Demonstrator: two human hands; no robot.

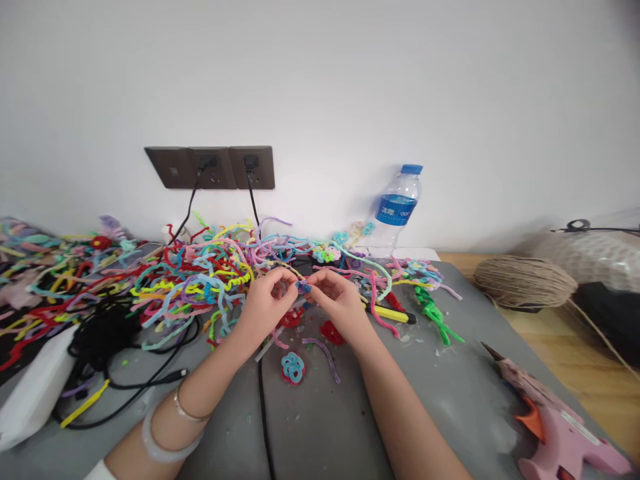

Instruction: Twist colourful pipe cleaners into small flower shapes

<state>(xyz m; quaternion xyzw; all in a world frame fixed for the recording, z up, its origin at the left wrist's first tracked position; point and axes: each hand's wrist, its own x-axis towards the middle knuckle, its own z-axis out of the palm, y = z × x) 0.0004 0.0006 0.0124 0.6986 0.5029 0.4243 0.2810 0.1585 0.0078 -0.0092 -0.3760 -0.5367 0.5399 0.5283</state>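
Observation:
My left hand (pixel 266 301) and my right hand (pixel 336 297) meet above the grey table (pixel 320 427), fingers pinched together on a small blue pipe-cleaner piece (pixel 302 287). Behind the hands lies a big tangle of coloured pipe cleaners (pixel 210 280). Below the hands lie a blue and red pipe-cleaner flower (pixel 293 368), a red piece (pixel 331 332) and a purple strand (pixel 325 353).
A pink glue gun (pixel 555 427) lies at the right front. A water bottle (pixel 397 210) stands by the wall, a ball of twine (pixel 525 281) to its right. Black cables (pixel 115 340) run from wall sockets (pixel 213 168). A yellow knife (pixel 393 313) and green strand (pixel 435 315) lie right of my hands.

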